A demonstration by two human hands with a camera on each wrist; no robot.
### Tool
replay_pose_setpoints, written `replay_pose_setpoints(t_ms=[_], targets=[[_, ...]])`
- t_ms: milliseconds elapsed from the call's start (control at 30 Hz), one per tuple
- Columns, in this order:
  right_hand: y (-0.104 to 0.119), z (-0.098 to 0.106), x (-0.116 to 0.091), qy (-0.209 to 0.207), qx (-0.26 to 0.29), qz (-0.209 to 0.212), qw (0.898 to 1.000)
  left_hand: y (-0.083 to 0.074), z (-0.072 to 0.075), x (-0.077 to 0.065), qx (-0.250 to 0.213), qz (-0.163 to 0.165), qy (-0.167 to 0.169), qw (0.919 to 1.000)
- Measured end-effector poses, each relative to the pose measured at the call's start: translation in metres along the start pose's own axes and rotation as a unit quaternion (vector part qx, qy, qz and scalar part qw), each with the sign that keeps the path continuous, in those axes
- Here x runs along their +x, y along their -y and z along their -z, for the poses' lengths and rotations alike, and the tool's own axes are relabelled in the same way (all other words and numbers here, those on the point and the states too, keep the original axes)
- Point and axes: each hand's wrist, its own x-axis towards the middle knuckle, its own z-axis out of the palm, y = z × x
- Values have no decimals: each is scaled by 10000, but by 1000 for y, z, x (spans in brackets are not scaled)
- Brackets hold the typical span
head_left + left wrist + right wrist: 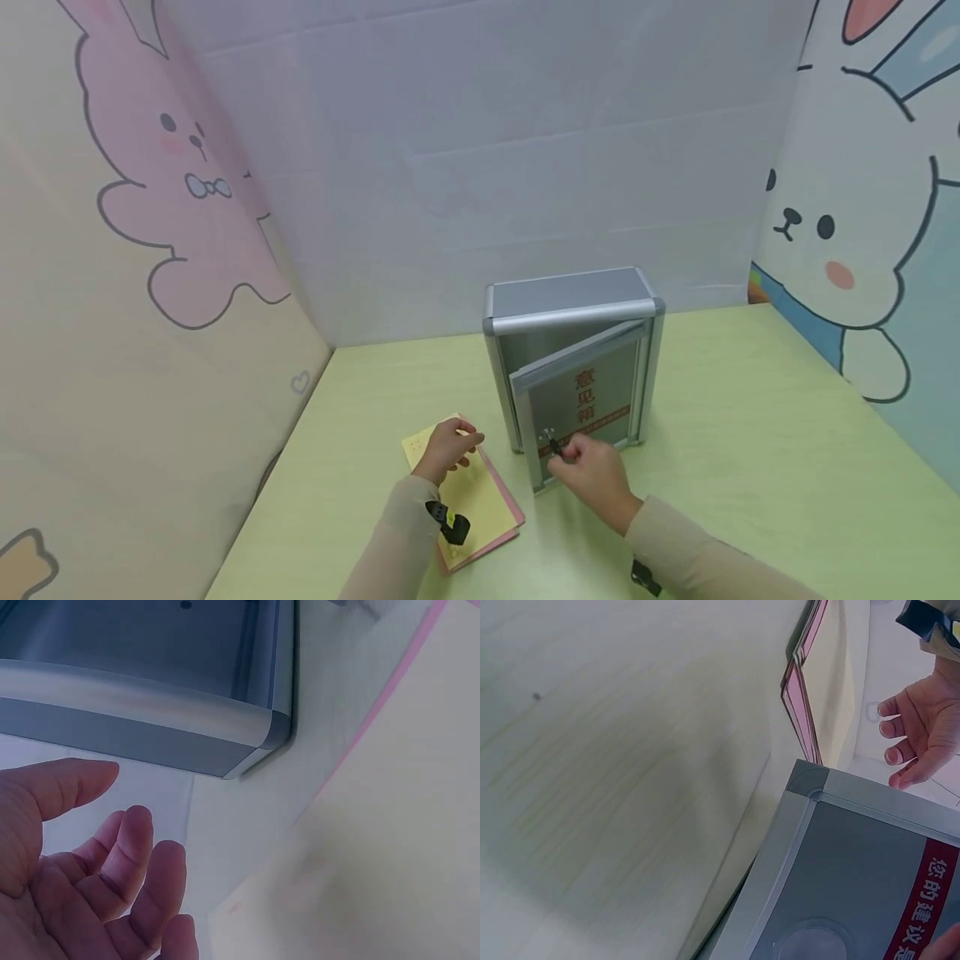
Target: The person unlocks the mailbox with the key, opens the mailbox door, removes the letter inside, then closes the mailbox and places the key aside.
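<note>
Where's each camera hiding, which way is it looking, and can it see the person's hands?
Head: on the person's head, looking forward and down at the box, its open door and the papers; the left hand, the right hand and both sleeves show.
Left wrist: on that wrist, looking past the left hand at a box corner and the papers.
Right wrist: on that wrist, looking at the table and door; the left hand and a bit of the right show.
Head and right wrist share the door.

The right wrist view's edge cuts off part of the door [859, 859].
</note>
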Motion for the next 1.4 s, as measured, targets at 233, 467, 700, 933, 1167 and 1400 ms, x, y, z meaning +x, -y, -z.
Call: replay_pose_setpoints(t_ms=[233,467,700,933,1167,1400], targets=[[2,-1,4,198,-92,-180,9996,-5,0,0,-29,-52,19,10000],[3,-3,9,250,-239,-179,9992,-9,-1,3,-17,-185,-156,9997],[3,-6,12,256,-290,-203,9990,-16,-4,7,-222,-505,-279,9981],[4,-6,16,402,-178,-283,9986,-23,-8,9,-598,-928,-403,9931],[5,-8,21,510,-100,-383,9979,-29,-11,10,-886,-1280,-347,9872],[6,-10,24,514,-185,-427,9976,-36,-13,8,-876,-1430,-237,9856]])
